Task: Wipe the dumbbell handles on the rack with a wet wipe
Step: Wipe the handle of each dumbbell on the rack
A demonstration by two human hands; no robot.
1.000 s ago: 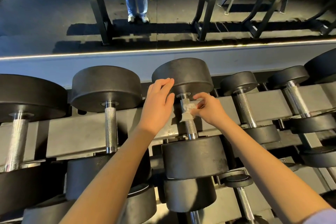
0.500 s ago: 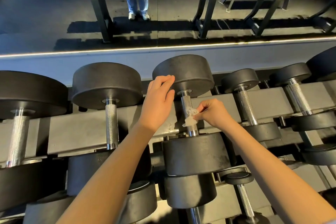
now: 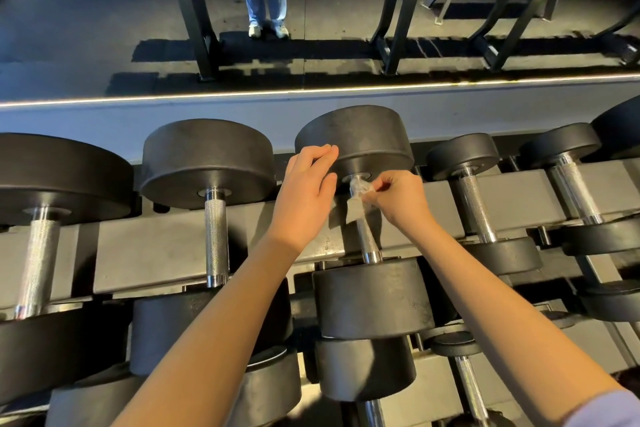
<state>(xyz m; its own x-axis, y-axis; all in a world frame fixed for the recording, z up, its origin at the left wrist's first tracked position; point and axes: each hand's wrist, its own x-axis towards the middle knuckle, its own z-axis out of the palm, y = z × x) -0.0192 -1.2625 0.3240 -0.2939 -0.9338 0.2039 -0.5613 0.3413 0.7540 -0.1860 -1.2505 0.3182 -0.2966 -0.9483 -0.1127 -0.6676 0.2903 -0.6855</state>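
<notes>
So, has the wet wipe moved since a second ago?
Yes: the right hand slid the wet wipe up the handle, nearly against the far weight head.

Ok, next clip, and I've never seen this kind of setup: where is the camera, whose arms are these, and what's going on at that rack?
There is no machine here. The two bare arms belong to a person, and the single camera sits on their head, looking forward and down. In front of them is a grey rack with black dumbbells lying in a row. The right hand pinches a small crumpled wet wipe against the metal handle of one dumbbell, up by its far head. The left hand clasps the rim of that far head, fingers on one side and thumb on the other. At the top are more racks and someone's legs in jeans. I cannot tell whether that is a mirror.
</notes>
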